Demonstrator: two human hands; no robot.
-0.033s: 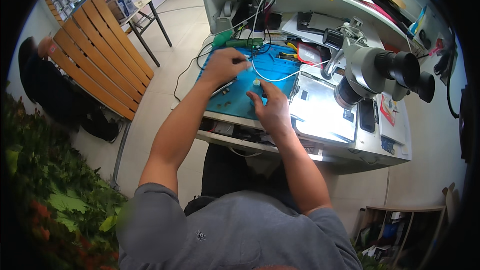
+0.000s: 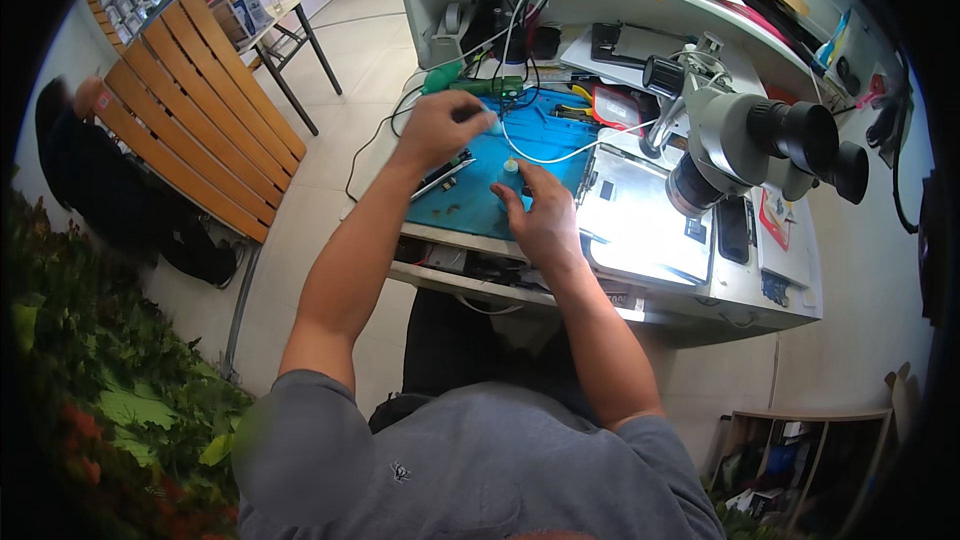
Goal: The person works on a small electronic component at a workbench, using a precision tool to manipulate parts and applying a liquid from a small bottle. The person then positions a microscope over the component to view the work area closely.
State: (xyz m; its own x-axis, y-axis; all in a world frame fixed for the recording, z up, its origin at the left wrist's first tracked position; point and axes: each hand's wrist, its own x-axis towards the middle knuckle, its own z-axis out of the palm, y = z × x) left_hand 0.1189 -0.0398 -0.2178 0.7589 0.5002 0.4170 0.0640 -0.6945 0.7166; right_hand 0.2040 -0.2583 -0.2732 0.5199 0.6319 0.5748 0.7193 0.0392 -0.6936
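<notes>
My right hand point(image 2: 545, 215) is closed around a small translucent blue bottle point(image 2: 510, 176) with a pale tip, held upright over the blue work mat point(image 2: 470, 215). Farther off and to the left, my left hand point(image 2: 440, 130) pinches a small pale-blue piece point(image 2: 493, 122), perhaps a cap; it is too small to make out. Slim tools point(image 2: 445, 176) lie on the mat beside my left wrist. To the right of my right hand rests a silver, flat device panel point(image 2: 645, 210).
A microscope point(image 2: 720, 140) overhangs the right side of the bench. A white cable point(image 2: 545, 159) loops across the mat, and a green-handled tool point(image 2: 442, 77) lies behind my left hand. A dark phone point(image 2: 736, 230) sits at the right. Beyond the bench, a person point(image 2: 90, 160) is beside a slatted wooden panel point(image 2: 205, 110).
My left hand has shifted slightly left, and more of the slim tools shows beside its wrist. My right hand keeps hold of the bottle, almost in the same place.
</notes>
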